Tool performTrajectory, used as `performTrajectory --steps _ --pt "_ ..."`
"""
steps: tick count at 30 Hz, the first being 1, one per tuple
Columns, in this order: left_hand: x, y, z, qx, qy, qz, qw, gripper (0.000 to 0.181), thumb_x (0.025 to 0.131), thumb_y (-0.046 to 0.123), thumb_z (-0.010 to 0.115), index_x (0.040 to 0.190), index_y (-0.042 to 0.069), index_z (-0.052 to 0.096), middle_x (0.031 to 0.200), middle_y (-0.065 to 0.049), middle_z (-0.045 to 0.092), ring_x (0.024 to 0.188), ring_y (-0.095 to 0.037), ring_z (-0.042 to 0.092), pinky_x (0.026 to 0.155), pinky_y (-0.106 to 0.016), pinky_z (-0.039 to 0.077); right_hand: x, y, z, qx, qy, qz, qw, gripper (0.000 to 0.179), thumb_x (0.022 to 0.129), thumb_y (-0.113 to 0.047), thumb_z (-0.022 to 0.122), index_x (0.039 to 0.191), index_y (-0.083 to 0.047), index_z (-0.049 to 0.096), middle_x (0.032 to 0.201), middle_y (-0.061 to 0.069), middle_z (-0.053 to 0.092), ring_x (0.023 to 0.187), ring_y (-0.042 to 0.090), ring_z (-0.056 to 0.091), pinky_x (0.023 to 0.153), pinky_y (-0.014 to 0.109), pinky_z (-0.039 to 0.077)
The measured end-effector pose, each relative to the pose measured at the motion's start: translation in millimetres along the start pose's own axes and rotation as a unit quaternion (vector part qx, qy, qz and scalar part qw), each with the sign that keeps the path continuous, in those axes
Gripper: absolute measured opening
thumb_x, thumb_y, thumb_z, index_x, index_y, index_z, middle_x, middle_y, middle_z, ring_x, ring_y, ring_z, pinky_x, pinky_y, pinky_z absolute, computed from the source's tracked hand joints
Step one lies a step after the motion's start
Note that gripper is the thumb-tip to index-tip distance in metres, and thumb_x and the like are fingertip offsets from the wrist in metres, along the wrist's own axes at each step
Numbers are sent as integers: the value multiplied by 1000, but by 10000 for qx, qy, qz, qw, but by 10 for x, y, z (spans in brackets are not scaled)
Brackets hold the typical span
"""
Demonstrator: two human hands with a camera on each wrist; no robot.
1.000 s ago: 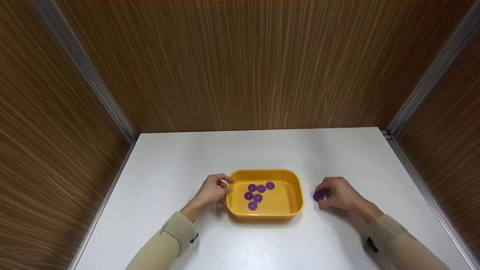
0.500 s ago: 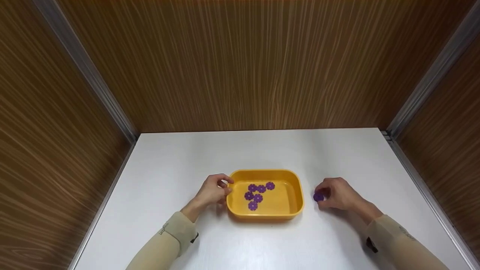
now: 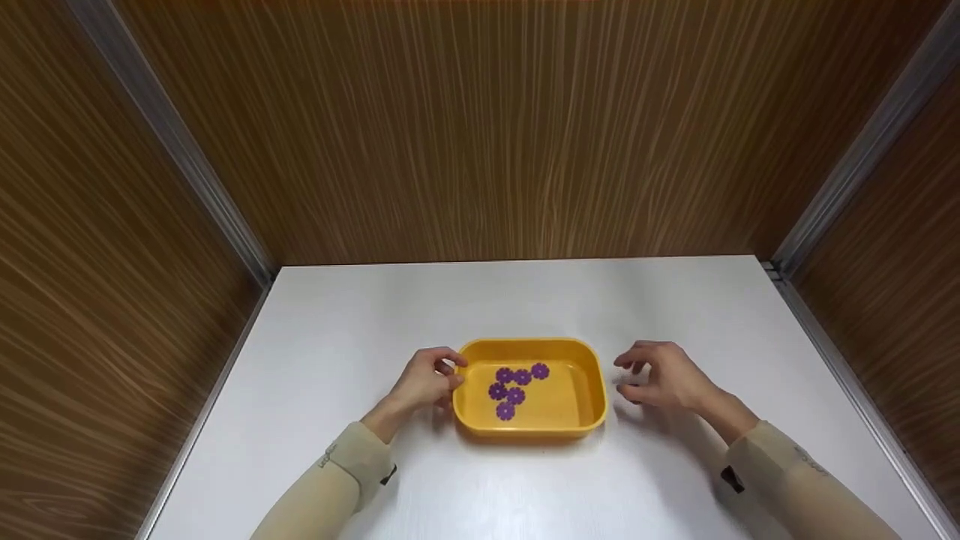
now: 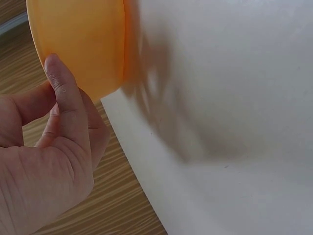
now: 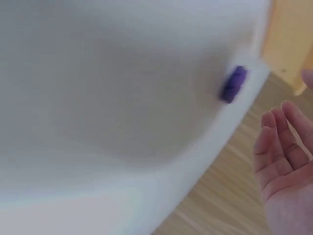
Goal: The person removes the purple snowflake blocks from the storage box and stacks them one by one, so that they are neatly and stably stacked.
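A yellow tray (image 3: 585,431) stands on the table with several purple flower-shaped discs (image 3: 516,396) lying flat inside, mostly towards its left half. My left hand (image 3: 424,382) holds the tray's left rim with thumb and finger; in the left wrist view its fingertips meet the orange-looking wall (image 4: 83,44). My right hand (image 3: 667,379) is just right of the tray, apart from it, with thumb and fingers spread and nothing between them. In the right wrist view a small purple piece (image 5: 234,84), ridged and blurred, rests on the table near the tray. From the head view it is hidden.
The white table (image 3: 360,315) is bounded by wood-grain panels (image 3: 480,135) at the back and both sides. Metal frame strips (image 3: 180,150) run along the corners. Table surface extends behind and in front of the tray.
My right hand has let go of the purple piece it was pinching. Its fingers have parted, and the hand has shifted slightly left and away from me. My left hand and the tray have stayed put.
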State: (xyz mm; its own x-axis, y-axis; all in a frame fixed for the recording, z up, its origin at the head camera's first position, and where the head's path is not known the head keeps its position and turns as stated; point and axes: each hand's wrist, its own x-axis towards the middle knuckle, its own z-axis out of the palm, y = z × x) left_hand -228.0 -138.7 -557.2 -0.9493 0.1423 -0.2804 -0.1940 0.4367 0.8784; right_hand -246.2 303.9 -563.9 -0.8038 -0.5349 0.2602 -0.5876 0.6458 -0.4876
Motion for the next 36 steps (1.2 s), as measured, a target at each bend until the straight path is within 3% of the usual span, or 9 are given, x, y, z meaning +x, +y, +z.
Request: performTrajectory --steps 5,20,27,36 --pt "8 -7 -1 12 0 -18 10000 24 105 5 74 128 5 76 102 -6 59 72 -15 60 61 -27 63 154 -165 -7 143 -15 -430 9990 29 87 -19 89 112 -5 85 101 8 83 87 27 74 64 21 58" --pt "0 0 -11 -77 -61 1 10000 24 104 2 74 127 4 76 100 -5 58 70 -15 60 60 -25 63 491 -438 168 199 -232 -911 9954 29 88 -19 90 114 -8 85 99 5 81 83 16 68 67 22 60" --pt "0 -17 -12 -66 -81 -18 9999 25 104 3 74 129 3 75 98 -4 57 70 -14 59 58 -22 61 616 -504 251 134 -633 -709 9954 35 91 -20 89 122 -7 84 111 14 83 94 33 77 84 40 68" --pt "-8 -11 -17 -86 -20 -137 9999 25 104 2 74 129 3 75 99 -4 57 71 -15 59 58 -21 60 748 -590 392 50 -1276 -450 9908 41 95 -19 87 132 -5 81 123 15 83 105 33 79 93 47 71"
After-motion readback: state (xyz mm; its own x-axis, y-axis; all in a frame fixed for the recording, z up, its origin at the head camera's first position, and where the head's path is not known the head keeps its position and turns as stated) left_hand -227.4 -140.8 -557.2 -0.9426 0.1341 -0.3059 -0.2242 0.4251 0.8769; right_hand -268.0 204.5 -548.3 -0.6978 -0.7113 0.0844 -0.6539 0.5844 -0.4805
